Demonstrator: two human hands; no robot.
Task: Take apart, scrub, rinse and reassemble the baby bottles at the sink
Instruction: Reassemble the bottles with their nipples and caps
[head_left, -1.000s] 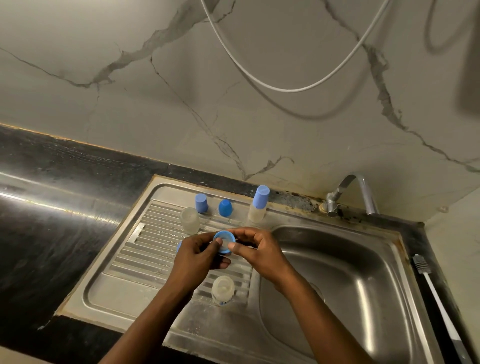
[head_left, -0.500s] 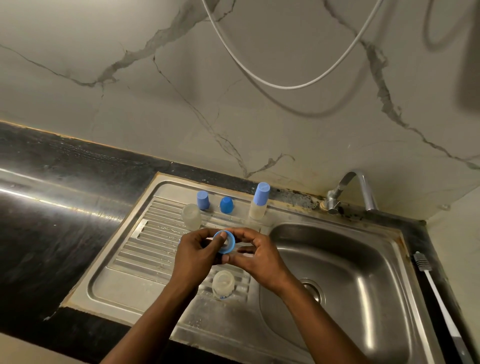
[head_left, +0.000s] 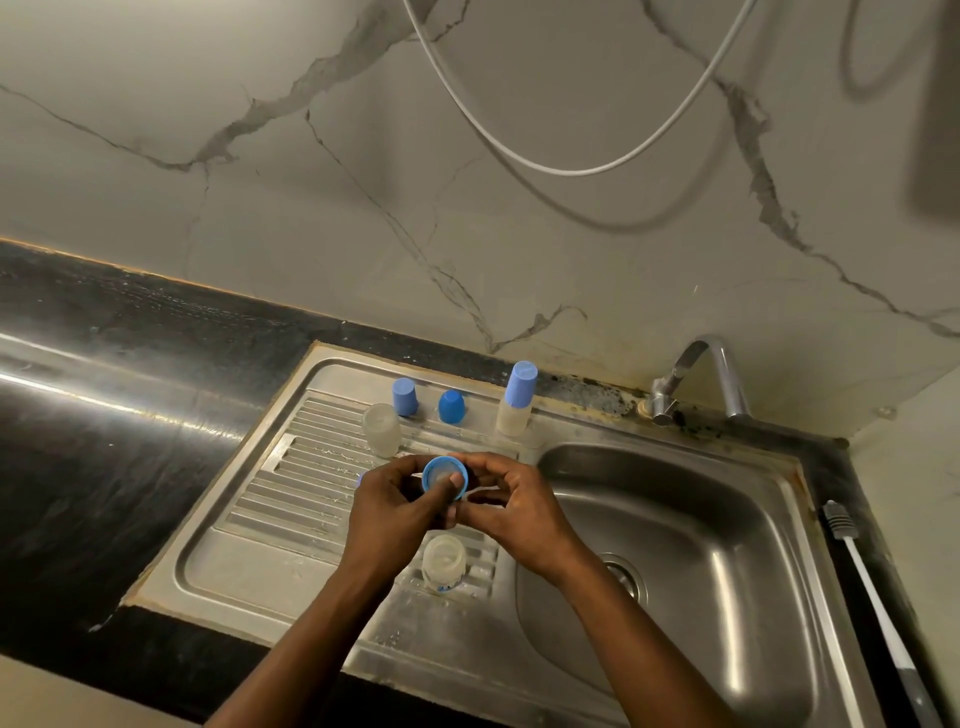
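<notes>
Both hands are up over the drainboard (head_left: 291, 483), on one part: the left hand (head_left: 395, 506) pinches the blue collar ring (head_left: 444, 474), thumb laid across its open face, and the right hand (head_left: 511, 506) curls its fingers round the ring's far side — both gripping, neither spread. Something pale sits inside the ring, probably the teat; can't tell for sure, nor whether it is being pushed out or seated. Right under the hands an open bottle (head_left: 443, 558) stands upright on the ribs. A second open bottle (head_left: 381, 428) stands further back with two blue caps (head_left: 404, 396) just beside it, and a capped bottle (head_left: 516, 400) stands at the back rim. The tap (head_left: 696, 379) shows no water, and the brush (head_left: 872, 597) lies on the counter, well apart from the hands. Risks: the ring is small and likely wet — a hard thumb push could pop it loose towards the basin (head_left: 701, 545) and its drain. A dropped wrist could also knock over the open bottle below. If the pale part is a teat, uneven pressure may fold or half-seat it, so the bottle leaks later.
</notes>
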